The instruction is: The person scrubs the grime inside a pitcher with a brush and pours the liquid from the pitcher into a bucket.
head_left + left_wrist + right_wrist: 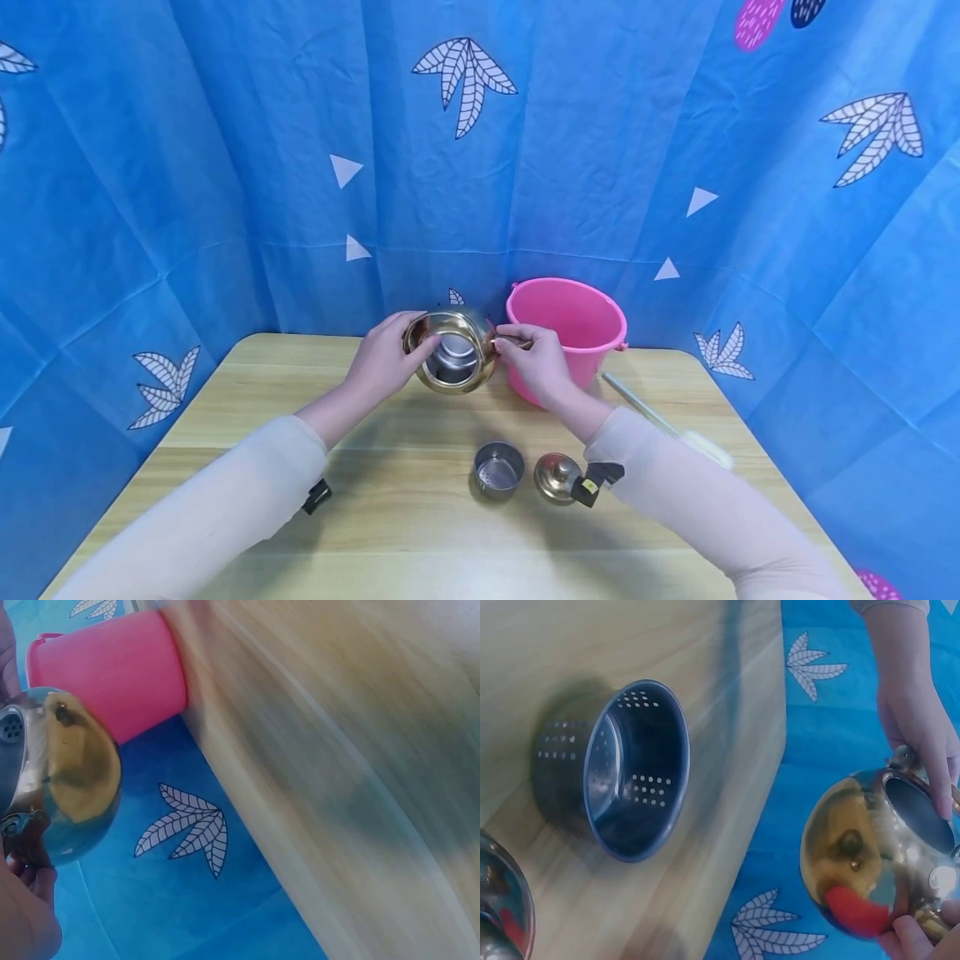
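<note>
A shiny gold metal teapot [454, 357] is held up above the back of the table, tilted so its lidless mouth faces the head camera. My left hand [384, 357] grips its left side, the thumb at the rim. On the other side my right hand [538, 363] pinches the spout [516, 341]. Small strainer holes [11, 727] show inside the pot in the left wrist view. Below it, a perforated metal infuser basket [498, 469] stands upright on the table, mouth up. Beside that basket lies the round gold lid [553, 477], partly hidden by the right wrist's camera strap.
A pink bucket [564, 312] stands at the back, just behind my right hand. To its right a pale long-handled brush or similar tool [637, 402] lies partly under my right forearm. Blue patterned curtain [450, 192] surrounds the wooden table [397, 508].
</note>
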Motion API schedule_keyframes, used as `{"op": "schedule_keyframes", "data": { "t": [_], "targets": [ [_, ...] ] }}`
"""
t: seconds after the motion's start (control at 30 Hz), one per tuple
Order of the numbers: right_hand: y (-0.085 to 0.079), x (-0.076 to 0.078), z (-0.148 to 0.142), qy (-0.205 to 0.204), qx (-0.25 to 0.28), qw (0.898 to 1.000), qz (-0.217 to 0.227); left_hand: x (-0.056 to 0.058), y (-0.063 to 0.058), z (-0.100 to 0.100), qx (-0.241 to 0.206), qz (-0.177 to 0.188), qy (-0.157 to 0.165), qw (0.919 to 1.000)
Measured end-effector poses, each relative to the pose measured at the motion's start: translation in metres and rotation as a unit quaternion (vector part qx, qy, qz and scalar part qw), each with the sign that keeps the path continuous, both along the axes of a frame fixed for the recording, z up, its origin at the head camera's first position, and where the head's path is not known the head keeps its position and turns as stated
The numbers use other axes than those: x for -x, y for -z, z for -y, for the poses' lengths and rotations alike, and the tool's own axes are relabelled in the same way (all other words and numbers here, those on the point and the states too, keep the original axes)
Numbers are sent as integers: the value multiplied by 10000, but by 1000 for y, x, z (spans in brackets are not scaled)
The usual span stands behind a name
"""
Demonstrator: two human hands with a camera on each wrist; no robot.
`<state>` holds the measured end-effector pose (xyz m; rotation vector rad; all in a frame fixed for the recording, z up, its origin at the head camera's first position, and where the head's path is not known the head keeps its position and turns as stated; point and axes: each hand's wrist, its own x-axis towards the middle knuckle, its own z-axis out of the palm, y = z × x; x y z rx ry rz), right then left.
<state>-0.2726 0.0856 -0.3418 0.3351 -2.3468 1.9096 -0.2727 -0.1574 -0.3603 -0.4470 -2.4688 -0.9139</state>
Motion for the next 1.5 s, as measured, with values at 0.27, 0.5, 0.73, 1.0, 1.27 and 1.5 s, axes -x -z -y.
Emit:
{"op": "schedule_keyframes", "data": {
  "t": [0.27, 0.5, 0.73, 1.0, 1.27, 1.5],
  "targets": [
    [12, 2, 6, 65, 43, 9995, 294, -5, 3, 6, 123, 336, -81, 9993],
    [20, 2, 10, -113, -71, 9997, 225, -10, 7, 11, 195, 606, -180, 9978],
    [27, 0, 15, -151, -169, 9994, 252, -14, 13, 17, 249, 649, -191, 9974],
    [34, -4, 23, -255, -136, 9988, 383, -20, 20, 25, 249, 691, -237, 9970],
    [36, -7, 28, -362, 196, 9968, 691, -24, 22, 29, 248, 943, -237, 9950],
    [40, -8, 32, -390, 189, 9955, 837, -27, 25, 34, 279, 941, -334, 9946]
  ]
}}
